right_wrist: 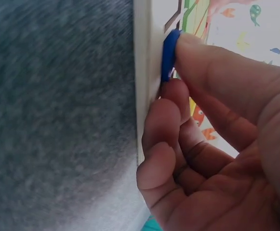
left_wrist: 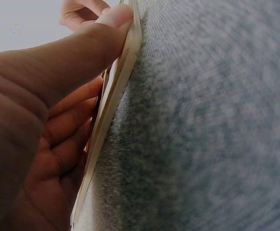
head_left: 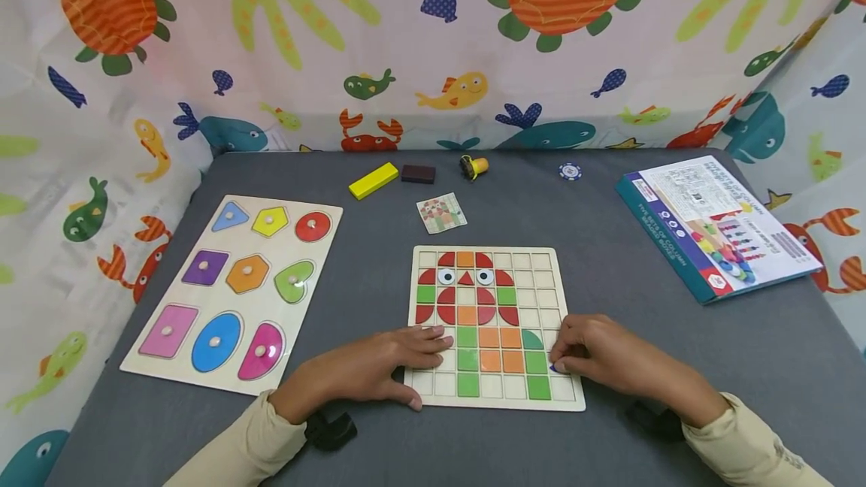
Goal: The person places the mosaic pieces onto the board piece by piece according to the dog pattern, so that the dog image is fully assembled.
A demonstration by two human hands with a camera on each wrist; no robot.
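Right hand (head_left: 595, 355) pinches a blue tile (right_wrist: 169, 54) at the board's (head_left: 433, 385) near right corner. Left hand (head_left: 399, 363) lies flat, steadying the board. The tile looks thin, light, rigid; best gripped by its edges.

Most of the blue piece (head_left: 555, 368) is covered by the right hand (head_left: 598, 358) in the head view, so its shape cannot be told. Several squares of the grid board (head_left: 561, 397) are hidden under both hands. In the left wrist view, only the board's edge (left_wrist: 112, 103) is seen, and the grey cloth (left_wrist: 202, 120) is blurred. The print on the box (head_left: 717, 224) is too small to be read.
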